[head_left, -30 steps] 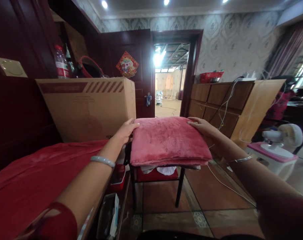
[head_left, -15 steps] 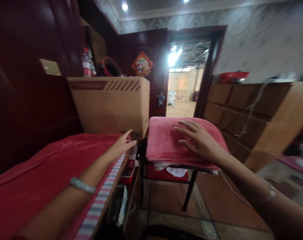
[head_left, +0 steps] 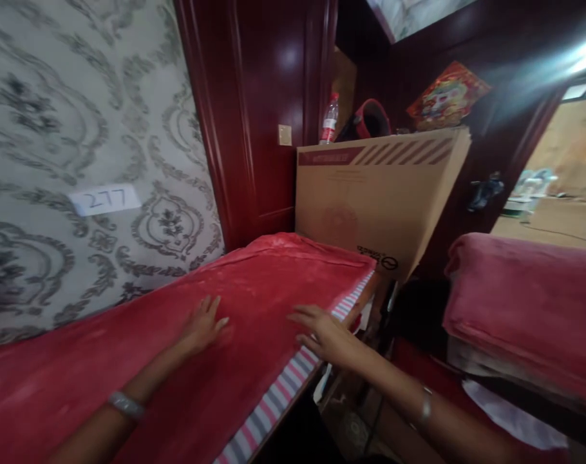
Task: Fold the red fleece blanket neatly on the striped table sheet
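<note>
Stretching across the lower left and middle of the head view, the red cover (head_left: 259,290) has a soft, plush pile, deep red over most of its area and paler in patches toward the left. It lies mostly flat, with a raised, rumpled ridge and a long crease at its far end. Along its right side a band of striped cloth (head_left: 278,393) in white, grey and pink shows from under it, above a wooden edge (head_left: 364,303).

The cover lies below both grips. The left grip (head_left: 200,330) is over the middle of its width, palm down, fingers parted and slightly blurred, with nothing held. The right grip (head_left: 329,335) is also empty and open, its fingers reaching leftward over the cover near the striped border. Whether either one presses on the pile cannot be told. A grey bangle (head_left: 126,406) sits on the left wrist and a silvery bangle (head_left: 425,406) on the right.

Just past the cover's far end stands a large cardboard box (head_left: 365,200), with a red-capped bottle (head_left: 329,121) at the top of it. Off to the right, apart from both grips, is a folded pink blanket (head_left: 529,303), thick and round at its folds, cut off by the frame, with a paler layer beneath.
</note>
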